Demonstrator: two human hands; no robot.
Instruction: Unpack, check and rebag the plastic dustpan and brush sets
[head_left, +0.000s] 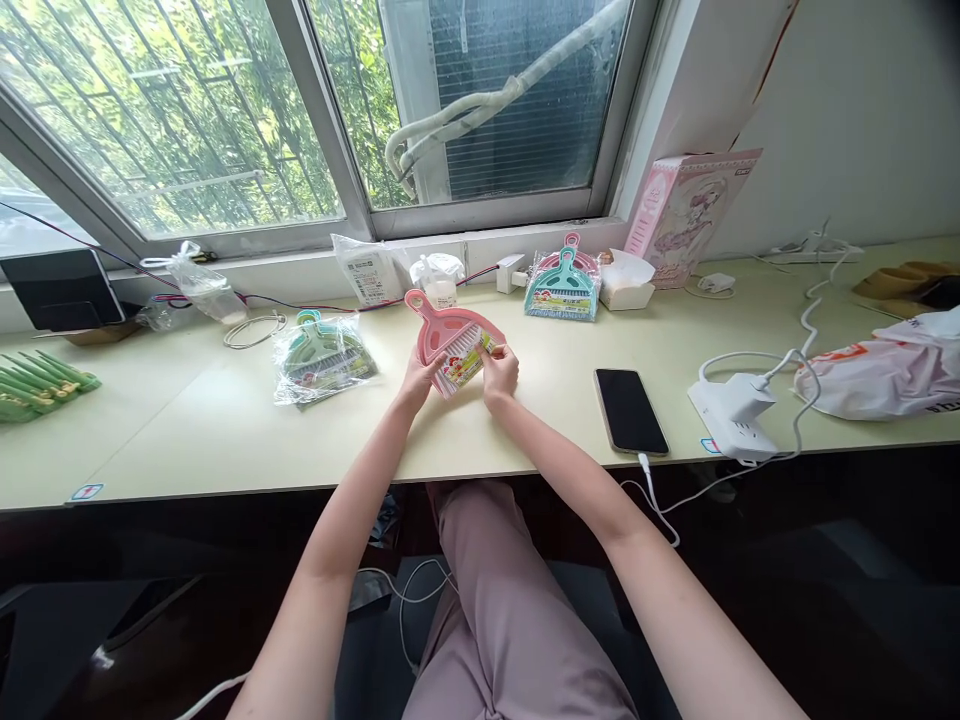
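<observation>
A pink mini dustpan and brush set (444, 330) is held up, tilted, just above the table (360, 440). Its white bristles and a printed label (463, 366) face me. My left hand (420, 379) grips its lower left edge, thumb on the front. At the right, my right hand (500, 371) pinches the edge of the label and bristles. Left of my hands lies a green dustpan set (322, 358) in clear plastic. Behind, to the right, more dustpan sets in teal and pink (562, 285) lean near the wall.
A phone (631, 411) with a cable lies right of my hands, beside a white power strip (733, 415) and a plastic bag (885, 365). A pink box (691, 215), tissue pack (627, 280) and white-lidded cup (438, 279) stand at the back. A black tablet (60, 290) is far left.
</observation>
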